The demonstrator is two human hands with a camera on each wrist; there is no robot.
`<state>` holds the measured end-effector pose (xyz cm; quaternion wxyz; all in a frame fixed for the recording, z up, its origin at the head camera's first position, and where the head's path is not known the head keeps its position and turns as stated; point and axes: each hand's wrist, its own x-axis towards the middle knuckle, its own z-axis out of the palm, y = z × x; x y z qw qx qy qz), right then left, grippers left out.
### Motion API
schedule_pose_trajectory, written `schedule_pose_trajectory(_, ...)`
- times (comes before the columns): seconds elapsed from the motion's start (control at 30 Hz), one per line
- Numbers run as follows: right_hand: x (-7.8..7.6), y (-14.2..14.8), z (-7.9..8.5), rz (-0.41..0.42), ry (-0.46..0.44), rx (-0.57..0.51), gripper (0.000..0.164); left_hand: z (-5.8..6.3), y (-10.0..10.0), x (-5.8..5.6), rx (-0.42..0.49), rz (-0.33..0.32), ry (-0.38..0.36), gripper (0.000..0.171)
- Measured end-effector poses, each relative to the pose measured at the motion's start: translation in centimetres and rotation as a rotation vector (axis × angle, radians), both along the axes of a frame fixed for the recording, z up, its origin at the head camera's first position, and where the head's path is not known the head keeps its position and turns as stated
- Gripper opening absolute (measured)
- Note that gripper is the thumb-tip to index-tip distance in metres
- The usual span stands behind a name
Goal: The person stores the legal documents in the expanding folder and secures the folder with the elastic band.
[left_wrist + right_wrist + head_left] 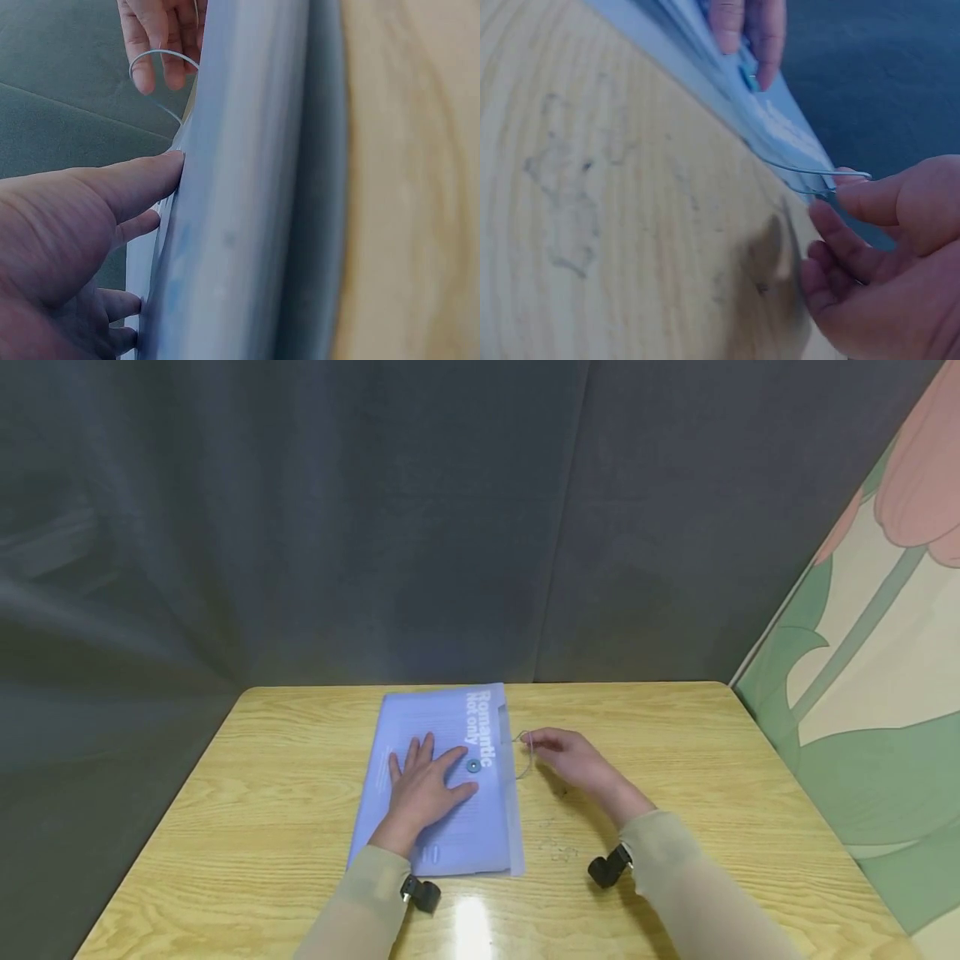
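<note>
A translucent blue-purple document folder point(450, 827) with white lettering lies on the table. My left hand point(423, 789) rests flat on it with fingers spread, thumb and index finger on either side of the round button point(473, 766). A thin elastic cord point(810, 171) loops out past the folder's right edge. At that loop, my right hand point(573, 760) pinches the cord between thumb and index finger, its other fingers loosely bent. The left wrist view shows the folder's layered edge point(247, 187) close up, with the left fingertips against its face.
The wooden table point(285, 793) has dark marks point(570, 195) on its top to the right of the folder. A dark curtain point(390, 527) hangs behind the table, and a flower-patterned wall covering point(885, 693) stands at the right. Each wrist wears a small black camera.
</note>
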<state>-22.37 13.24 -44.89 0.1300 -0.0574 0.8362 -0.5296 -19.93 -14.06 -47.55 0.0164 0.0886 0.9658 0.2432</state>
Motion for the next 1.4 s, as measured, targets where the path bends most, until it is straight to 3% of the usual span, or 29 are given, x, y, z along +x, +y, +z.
schedule_pose_trajectory(0.33,-0.6,-1.6,-1.5,0.007,0.272,0.099,0.03,0.0,0.1,-0.1,-0.003,-0.002,-0.005,0.066)
schedule_pose_trajectory(0.77,-0.9,-4.1,-2.1,0.068,0.372,0.205,0.029,-0.4,0.0,-0.4,-0.031,0.004,0.0,0.074)
schedule_pose_trajectory(1.4,-2.1,-5.9,-2.7,0.197,0.438,0.299,0.017,-0.4,0.0,-0.4,-0.057,0.001,0.003,0.074)
